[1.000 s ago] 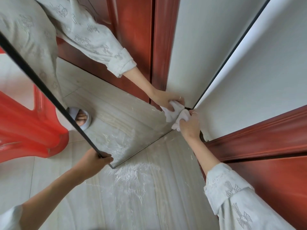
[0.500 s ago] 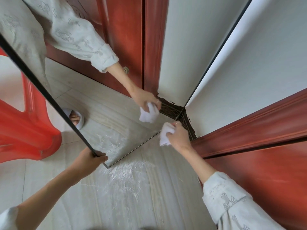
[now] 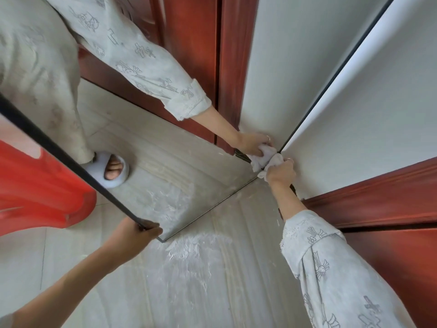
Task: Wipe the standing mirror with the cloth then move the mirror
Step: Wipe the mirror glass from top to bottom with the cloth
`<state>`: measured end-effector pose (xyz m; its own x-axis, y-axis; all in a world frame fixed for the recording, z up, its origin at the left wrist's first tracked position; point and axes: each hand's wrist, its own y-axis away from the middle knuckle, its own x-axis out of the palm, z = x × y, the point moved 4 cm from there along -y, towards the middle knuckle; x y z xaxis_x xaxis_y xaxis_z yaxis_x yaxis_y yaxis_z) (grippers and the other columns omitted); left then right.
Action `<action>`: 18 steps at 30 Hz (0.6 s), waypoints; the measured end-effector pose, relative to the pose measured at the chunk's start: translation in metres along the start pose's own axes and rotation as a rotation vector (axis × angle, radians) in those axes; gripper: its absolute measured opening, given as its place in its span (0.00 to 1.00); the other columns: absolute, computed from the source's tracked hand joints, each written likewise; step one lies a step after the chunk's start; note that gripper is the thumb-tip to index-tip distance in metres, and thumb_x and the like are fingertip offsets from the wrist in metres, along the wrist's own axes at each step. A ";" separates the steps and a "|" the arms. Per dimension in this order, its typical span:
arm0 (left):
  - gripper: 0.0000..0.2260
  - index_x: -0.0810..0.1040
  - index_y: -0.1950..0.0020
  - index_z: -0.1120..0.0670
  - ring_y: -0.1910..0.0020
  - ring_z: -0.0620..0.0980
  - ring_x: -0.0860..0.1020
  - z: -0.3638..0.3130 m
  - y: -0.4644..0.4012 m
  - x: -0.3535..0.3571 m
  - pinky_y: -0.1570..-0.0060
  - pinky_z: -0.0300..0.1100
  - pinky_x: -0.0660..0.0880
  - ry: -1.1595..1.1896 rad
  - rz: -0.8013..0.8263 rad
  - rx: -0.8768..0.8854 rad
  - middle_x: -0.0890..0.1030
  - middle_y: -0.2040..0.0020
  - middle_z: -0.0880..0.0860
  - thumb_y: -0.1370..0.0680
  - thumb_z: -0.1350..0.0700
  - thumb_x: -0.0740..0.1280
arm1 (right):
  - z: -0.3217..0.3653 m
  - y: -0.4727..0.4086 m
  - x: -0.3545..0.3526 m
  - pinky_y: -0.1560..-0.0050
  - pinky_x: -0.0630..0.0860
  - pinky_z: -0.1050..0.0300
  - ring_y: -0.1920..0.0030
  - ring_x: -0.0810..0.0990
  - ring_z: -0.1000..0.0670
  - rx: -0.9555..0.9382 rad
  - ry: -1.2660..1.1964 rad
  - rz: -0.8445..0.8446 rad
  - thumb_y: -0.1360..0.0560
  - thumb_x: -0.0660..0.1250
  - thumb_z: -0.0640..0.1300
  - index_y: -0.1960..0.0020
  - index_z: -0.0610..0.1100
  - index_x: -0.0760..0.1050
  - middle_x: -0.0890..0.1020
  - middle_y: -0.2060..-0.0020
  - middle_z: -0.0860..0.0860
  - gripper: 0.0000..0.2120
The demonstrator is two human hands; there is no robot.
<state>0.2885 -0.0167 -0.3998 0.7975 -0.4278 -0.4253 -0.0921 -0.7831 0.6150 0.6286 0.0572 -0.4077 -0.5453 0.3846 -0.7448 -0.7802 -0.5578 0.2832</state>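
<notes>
White cloth (image 3: 272,163): bunched in the right hand, pressed on the glass at the mirror's lower right corner, touching its own reflection.
Mirror (image 3: 189,176): black-framed standing mirror, bottom edge on the floor, leaning back toward the white wall; its right edge runs up along the wall.
Right hand (image 3: 281,172): fingers clenched around the cloth at the corner where the mirror, wall and floor meet; a ring shows on one finger.
Left hand (image 3: 139,233): fingers and thumb closed on the black frame at the mirror's lower left corner.
Sleeve (image 3: 331,268): pale grey-green with a printed pattern, covering the right forearm; the left forearm is bare.
Floor (image 3: 212,280): pale wood-look boards with a white powdery smear just in front of the mirror's bottom edge.
Red chair (image 3: 35,190): plastic, behind the mirror's left edge, partly hidden by the frame.
Door frame (image 3: 378,197): reddish-brown wood, to the right of the wall.
Reflection: shows the arm, the cloth, the floor and a foot in a white slipper (image 3: 111,171).
</notes>
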 end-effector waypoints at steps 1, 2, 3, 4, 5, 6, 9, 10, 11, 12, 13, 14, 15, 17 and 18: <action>0.05 0.76 0.62 0.56 0.60 0.48 0.69 0.000 0.000 0.000 0.66 0.37 0.63 -0.003 0.001 0.005 0.72 0.61 0.54 0.26 0.60 0.67 | -0.004 0.001 0.003 0.40 0.71 0.49 0.40 0.74 0.38 0.017 -0.048 0.008 0.28 0.61 0.31 0.38 0.34 0.66 0.76 0.41 0.36 0.18; 0.05 0.75 0.62 0.56 0.60 0.48 0.69 0.000 0.000 0.000 0.66 0.37 0.62 -0.008 0.002 0.010 0.72 0.61 0.55 0.26 0.60 0.67 | -0.007 0.002 0.007 0.40 0.71 0.48 0.40 0.74 0.38 0.022 -0.088 0.012 0.29 0.61 0.31 0.39 0.34 0.67 0.76 0.42 0.36 0.18; 0.06 0.75 0.63 0.56 0.60 0.49 0.69 0.001 0.000 0.001 0.66 0.37 0.62 -0.011 0.002 0.013 0.72 0.61 0.55 0.26 0.60 0.67 | -0.010 0.004 0.010 0.40 0.71 0.48 0.40 0.74 0.38 0.016 -0.110 0.019 0.29 0.61 0.30 0.40 0.34 0.67 0.76 0.43 0.36 0.18; 0.06 0.74 0.63 0.56 0.60 0.49 0.69 0.000 0.001 0.001 0.66 0.38 0.62 -0.012 0.000 0.014 0.72 0.61 0.55 0.26 0.60 0.67 | -0.013 0.008 0.014 0.41 0.71 0.49 0.41 0.74 0.39 0.007 -0.115 0.030 0.29 0.60 0.30 0.40 0.34 0.67 0.76 0.43 0.36 0.17; 0.06 0.74 0.63 0.55 0.60 0.49 0.68 0.000 0.001 0.001 0.67 0.37 0.62 -0.010 -0.002 0.015 0.72 0.61 0.55 0.26 0.60 0.67 | -0.015 0.014 0.017 0.43 0.71 0.50 0.41 0.75 0.39 -0.004 -0.109 0.043 0.29 0.60 0.31 0.40 0.35 0.67 0.76 0.43 0.36 0.17; 0.06 0.73 0.62 0.55 0.60 0.48 0.68 0.000 0.001 0.002 0.67 0.37 0.61 -0.006 -0.004 0.020 0.71 0.61 0.55 0.26 0.61 0.67 | -0.018 0.022 0.021 0.45 0.71 0.52 0.42 0.75 0.39 -0.018 -0.105 0.058 0.28 0.59 0.30 0.41 0.35 0.68 0.76 0.43 0.37 0.16; 0.06 0.72 0.62 0.55 0.59 0.48 0.68 -0.001 0.003 0.002 0.67 0.36 0.61 0.009 -0.010 0.026 0.71 0.61 0.54 0.26 0.61 0.67 | -0.021 0.049 0.034 0.56 0.67 0.58 0.47 0.76 0.42 -0.119 -0.137 0.123 0.30 0.58 0.29 0.48 0.37 0.68 0.77 0.48 0.38 0.12; 0.06 0.73 0.62 0.55 0.59 0.48 0.68 -0.001 0.003 0.002 0.67 0.36 0.61 0.015 -0.008 0.021 0.71 0.61 0.54 0.26 0.62 0.67 | -0.022 0.059 0.038 0.57 0.65 0.60 0.50 0.76 0.43 -0.148 -0.141 0.143 0.30 0.58 0.29 0.50 0.37 0.68 0.77 0.51 0.39 0.11; 0.06 0.73 0.62 0.55 0.59 0.48 0.68 -0.001 0.002 0.002 0.67 0.36 0.61 0.020 -0.004 0.014 0.71 0.61 0.55 0.26 0.62 0.67 | -0.024 0.068 0.043 0.58 0.65 0.61 0.53 0.75 0.45 -0.162 -0.131 0.166 0.30 0.58 0.29 0.50 0.36 0.69 0.77 0.53 0.40 0.10; 0.06 0.73 0.62 0.56 0.59 0.49 0.68 0.000 0.002 0.002 0.66 0.37 0.61 0.021 0.001 0.007 0.71 0.61 0.55 0.27 0.61 0.67 | -0.027 0.077 0.048 0.58 0.65 0.60 0.55 0.75 0.46 -0.166 -0.116 0.192 0.30 0.58 0.29 0.50 0.36 0.69 0.76 0.55 0.42 0.10; 0.05 0.74 0.63 0.56 0.59 0.49 0.69 0.000 0.002 0.002 0.66 0.37 0.62 0.022 0.002 -0.001 0.72 0.61 0.55 0.27 0.61 0.67 | -0.030 0.087 0.052 0.58 0.66 0.58 0.56 0.75 0.47 -0.165 -0.104 0.228 0.30 0.58 0.29 0.51 0.38 0.69 0.76 0.58 0.44 0.10; 0.05 0.75 0.63 0.56 0.59 0.49 0.69 0.001 0.002 0.002 0.66 0.38 0.62 0.021 0.001 -0.009 0.72 0.61 0.55 0.27 0.61 0.68 | -0.034 0.096 0.057 0.58 0.68 0.56 0.58 0.75 0.47 -0.173 -0.113 0.277 0.31 0.58 0.30 0.54 0.41 0.68 0.76 0.60 0.46 0.10; 0.05 0.76 0.63 0.57 0.60 0.49 0.70 0.001 0.002 0.002 0.65 0.38 0.63 0.018 -0.001 -0.014 0.73 0.61 0.55 0.27 0.61 0.68 | -0.037 0.105 0.062 0.58 0.70 0.55 0.59 0.75 0.47 -0.188 -0.138 0.350 0.31 0.57 0.29 0.56 0.43 0.67 0.76 0.64 0.48 0.10; 0.05 0.77 0.64 0.57 0.60 0.50 0.70 0.000 0.002 0.002 0.64 0.39 0.64 0.024 -0.007 -0.019 0.74 0.61 0.56 0.27 0.61 0.68 | -0.043 0.119 0.070 0.58 0.69 0.56 0.60 0.74 0.49 -0.273 -0.114 0.518 0.32 0.58 0.30 0.58 0.45 0.67 0.75 0.66 0.50 0.11; 0.05 0.78 0.64 0.58 0.59 0.51 0.71 -0.001 0.002 0.002 0.64 0.39 0.65 0.035 -0.012 -0.022 0.75 0.61 0.56 0.27 0.62 0.68 | -0.045 0.122 0.071 0.57 0.68 0.58 0.59 0.74 0.50 -0.337 -0.044 0.597 0.32 0.59 0.31 0.56 0.45 0.69 0.75 0.63 0.50 0.11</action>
<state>0.2908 -0.0188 -0.3983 0.8187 -0.4024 -0.4096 -0.0698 -0.7778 0.6246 0.5081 -0.0169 -0.4537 -0.8697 -0.0350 -0.4924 -0.2075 -0.8792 0.4290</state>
